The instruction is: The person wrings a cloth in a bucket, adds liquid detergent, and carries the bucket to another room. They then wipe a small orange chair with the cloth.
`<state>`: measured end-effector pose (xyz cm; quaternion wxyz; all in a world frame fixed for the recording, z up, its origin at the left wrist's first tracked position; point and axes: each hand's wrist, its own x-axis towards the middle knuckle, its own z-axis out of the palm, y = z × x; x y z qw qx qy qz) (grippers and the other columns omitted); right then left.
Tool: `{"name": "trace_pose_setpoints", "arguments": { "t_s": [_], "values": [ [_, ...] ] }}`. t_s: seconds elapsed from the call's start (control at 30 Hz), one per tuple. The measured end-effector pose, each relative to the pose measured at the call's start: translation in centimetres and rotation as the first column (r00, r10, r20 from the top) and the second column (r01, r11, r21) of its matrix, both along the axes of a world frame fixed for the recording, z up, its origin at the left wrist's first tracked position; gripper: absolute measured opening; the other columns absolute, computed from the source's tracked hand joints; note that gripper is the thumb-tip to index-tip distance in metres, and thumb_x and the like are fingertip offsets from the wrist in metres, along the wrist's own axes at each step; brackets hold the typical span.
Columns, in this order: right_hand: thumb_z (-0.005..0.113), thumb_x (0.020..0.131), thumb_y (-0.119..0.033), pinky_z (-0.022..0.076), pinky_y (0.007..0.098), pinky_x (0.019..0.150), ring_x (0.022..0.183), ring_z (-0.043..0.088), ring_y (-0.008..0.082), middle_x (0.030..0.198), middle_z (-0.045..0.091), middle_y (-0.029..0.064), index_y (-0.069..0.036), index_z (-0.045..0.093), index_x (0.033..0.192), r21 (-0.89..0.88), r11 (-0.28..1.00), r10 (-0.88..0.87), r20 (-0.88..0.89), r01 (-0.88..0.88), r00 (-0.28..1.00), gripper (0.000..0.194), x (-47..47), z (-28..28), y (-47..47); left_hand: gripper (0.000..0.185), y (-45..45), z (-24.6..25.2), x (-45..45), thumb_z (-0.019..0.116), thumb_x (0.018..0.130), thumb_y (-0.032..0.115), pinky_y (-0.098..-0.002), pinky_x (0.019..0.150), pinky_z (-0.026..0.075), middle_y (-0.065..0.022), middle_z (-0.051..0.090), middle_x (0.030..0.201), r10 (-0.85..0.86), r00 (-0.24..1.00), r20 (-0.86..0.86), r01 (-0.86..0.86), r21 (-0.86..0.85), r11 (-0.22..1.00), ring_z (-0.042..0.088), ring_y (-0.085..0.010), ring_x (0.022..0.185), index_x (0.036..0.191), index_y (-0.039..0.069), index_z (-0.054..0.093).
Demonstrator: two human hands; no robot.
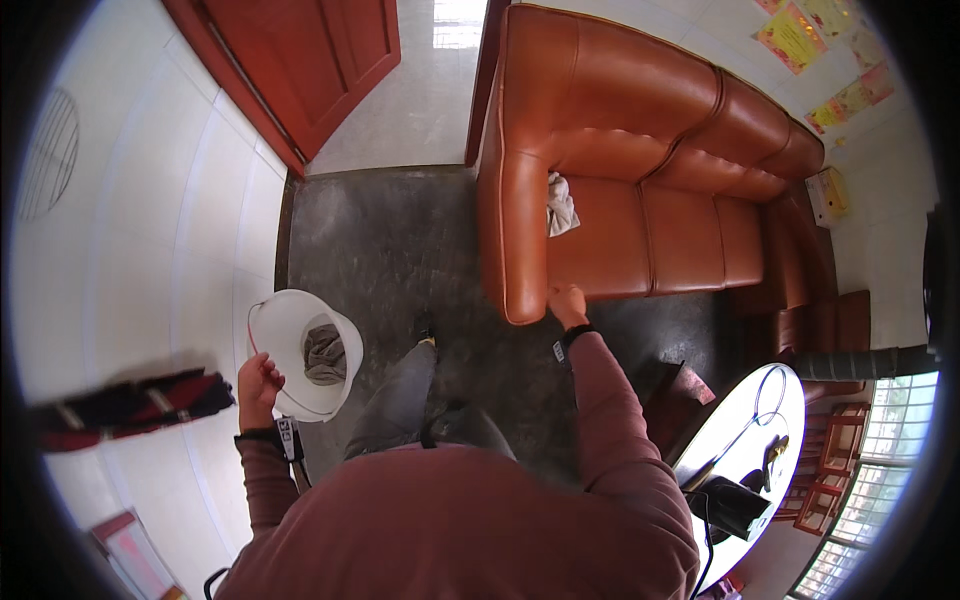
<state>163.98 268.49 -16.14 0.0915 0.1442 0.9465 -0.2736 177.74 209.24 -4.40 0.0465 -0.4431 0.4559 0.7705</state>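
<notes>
My left hand is closed around the thin handle of a white plastic bucket, just left of my legs. Inside the bucket lies a crumpled grey-brown cloth. Out to the right, my right hand is at the front edge of the brown leather sofa, beside the end of its armrest. Its fingers are curled; whether they touch the seat or hold anything cannot be told. A light grey cloth lies bunched on the seat against the inner side of the armrest.
A red door stands open by a doorway ahead. At the lower right is a round white table with a badminton racket and a black object on it. Dark clothing hangs by the left wall. Red wooden chairs stand near the window.
</notes>
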Motion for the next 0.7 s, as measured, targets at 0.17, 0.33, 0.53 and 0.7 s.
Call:
{"name": "trace_pose_setpoints", "arguments": {
  "t_s": [0.17, 0.33, 0.53, 0.7],
  "values": [
    [0.053, 0.075, -0.024, 0.0457, 0.0446, 0.075, 0.086, 0.057, 0.0385, 0.089, 0.06, 0.0223, -0.005, 0.063, 0.092, 0.16, 0.987, -0.014, 0.1, -0.003, 0.995, 0.027, -7.1, 0.3, 2.1, 0.009, 0.9, -3.8, -13.1, 0.054, 0.08, 0.016, -0.0321, 0.052, 0.042, 0.0009, 0.047, 0.058, -0.033, 0.999, 0.027, 0.032, 0.047, 0.998, 0.045, -0.0148, 0.049, 0.075, 0.012, 0.049],
    [0.061, 0.073, -0.039, 0.0449, 0.0454, 0.081, 0.097, 0.054, 0.0375, 0.107, 0.055, 0.0216, -0.008, 0.048, 0.119, -0.029, 0.999, -0.019, 0.041, 0.02, 0.999, 0.057, -15.7, -5.3, 4.7, 0.009, 2.9, -3.5, -20.1, 0.054, 0.08, 0.015, -0.0326, 0.055, 0.044, 0.0006, 0.049, 0.064, -0.033, 0.996, 0.082, 0.042, -0.113, 0.993, 0.046, -0.0134, 0.052, 0.085, 0.009, 0.051],
    [0.073, 0.067, -0.027, 0.0308, 0.0447, 0.1, 0.124, 0.03, 0.0421, 0.133, 0.036, 0.0214, -0.013, 0.013, 0.139, 0.203, 0.965, 0.119, 0.217, -0.164, 0.969, 0.095, -24.3, -17.2, 9.1, 0.014, 5.4, -4.3, -27.9, 0.051, 0.081, 0.012, -0.0277, 0.054, 0.045, 0.0008, 0.05, 0.065, 0.004, 1.0, -0.025, -0.011, -0.267, 0.964, 0.048, -0.0094, 0.053, 0.093, 0.005, 0.052],
    [0.06, 0.077, -0.023, 0.0431, 0.0409, 0.083, 0.107, 0.051, 0.0257, 0.122, 0.051, 0.0139, -0.005, 0.044, 0.123, -0.012, 0.979, 0.177, 0.526, -0.201, 0.832, 0.052, -21.2, -20.2, 9.8, 0.016, 7.9, -3.9, -34.8, 0.05, 0.082, 0.012, -0.0265, 0.056, 0.046, 0.0015, 0.048, 0.066, -0.01, 0.996, -0.083, -0.015, -0.301, 0.954, 0.046, -0.0072, 0.052, 0.095, 0.003, 0.051]
  ]
}}
